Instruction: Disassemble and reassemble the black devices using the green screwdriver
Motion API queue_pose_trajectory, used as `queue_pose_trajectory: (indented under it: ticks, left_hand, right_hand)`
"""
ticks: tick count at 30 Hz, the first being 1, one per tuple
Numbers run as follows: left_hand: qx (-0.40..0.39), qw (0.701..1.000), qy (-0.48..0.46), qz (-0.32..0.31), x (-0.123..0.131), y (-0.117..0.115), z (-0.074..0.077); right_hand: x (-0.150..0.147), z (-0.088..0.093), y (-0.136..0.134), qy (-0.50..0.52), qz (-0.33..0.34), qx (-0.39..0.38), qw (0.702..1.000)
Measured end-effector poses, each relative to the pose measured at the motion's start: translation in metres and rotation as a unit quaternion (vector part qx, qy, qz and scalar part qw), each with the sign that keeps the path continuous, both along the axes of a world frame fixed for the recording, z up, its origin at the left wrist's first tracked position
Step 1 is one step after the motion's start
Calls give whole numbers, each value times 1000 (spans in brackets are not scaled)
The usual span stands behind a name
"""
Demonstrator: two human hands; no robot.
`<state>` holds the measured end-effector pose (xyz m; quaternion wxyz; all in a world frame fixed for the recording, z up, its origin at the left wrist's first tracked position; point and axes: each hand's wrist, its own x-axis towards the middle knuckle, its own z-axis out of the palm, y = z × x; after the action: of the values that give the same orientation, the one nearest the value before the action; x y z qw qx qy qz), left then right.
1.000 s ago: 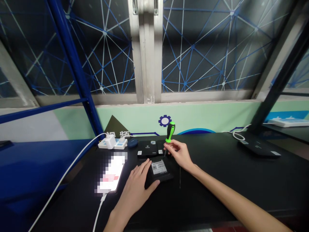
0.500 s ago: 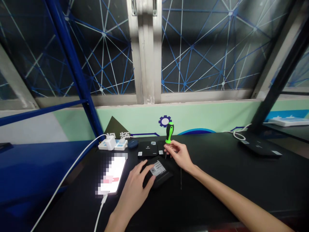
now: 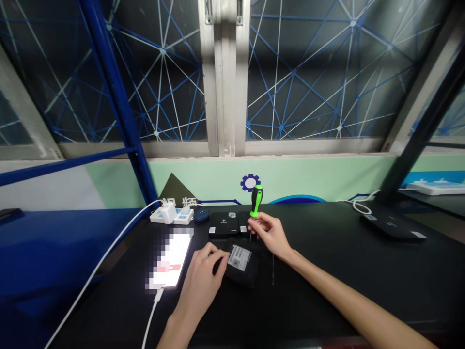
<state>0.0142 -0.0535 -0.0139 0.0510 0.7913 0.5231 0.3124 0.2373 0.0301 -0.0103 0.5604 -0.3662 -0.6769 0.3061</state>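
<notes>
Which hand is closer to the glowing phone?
The left hand is nearer, just right of the phone; the right hand is farther right, past the black case.

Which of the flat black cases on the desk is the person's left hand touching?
The front flat black case, with a large white label facing up, touches the fingers of the left hand. The black cases farther back are untouched.
</notes>
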Motion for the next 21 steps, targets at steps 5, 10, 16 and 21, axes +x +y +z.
queue_pose_trajectory:
  ticks: [5, 10, 16, 21]
  left_hand:
    - [15, 1000, 8, -5, 1, -1, -2]
    - [11, 997, 42, -59, 0, 0, -7]
    - [6, 998, 53, -37, 1, 0, -7]
    - [5, 998, 53, -22, 2, 0, -7]
  right_hand:
    - [0, 1, -1, 7, 3, -4, 1000]
    - [0, 4, -4, 13, 21, -3, 1000]
    - [0, 6, -5, 13, 26, 7, 1000]
    - [0, 3, -2, 10, 36, -5, 999]
